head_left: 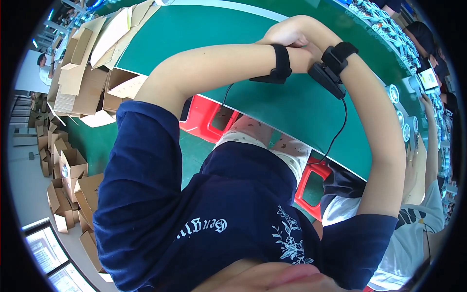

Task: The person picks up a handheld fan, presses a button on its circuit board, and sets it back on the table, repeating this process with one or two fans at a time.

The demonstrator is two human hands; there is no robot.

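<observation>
My forearms cross at the wrists above the green tabletop (219,24). My right hand (283,33) lies over my left arm near the wrist, its fingers curled in and no object showing in them. My left hand (307,54) passes under my right forearm, and its fingers are hidden there. A black strap with a small black box (273,75) is round my left wrist. Another strapped black box (327,80) sits on my right forearm. A thin black cable runs down from each box. No loose item shows between my hands.
Opened cardboard boxes (82,92) crowd the left end of the table, and more cartons (73,165) stand along the left wall. Red stools (202,119) are below the table edge. At right, a co-worker's arm (430,131) reaches near round white-and-silver parts (400,118). Rows of pale parts (384,29) line the far right.
</observation>
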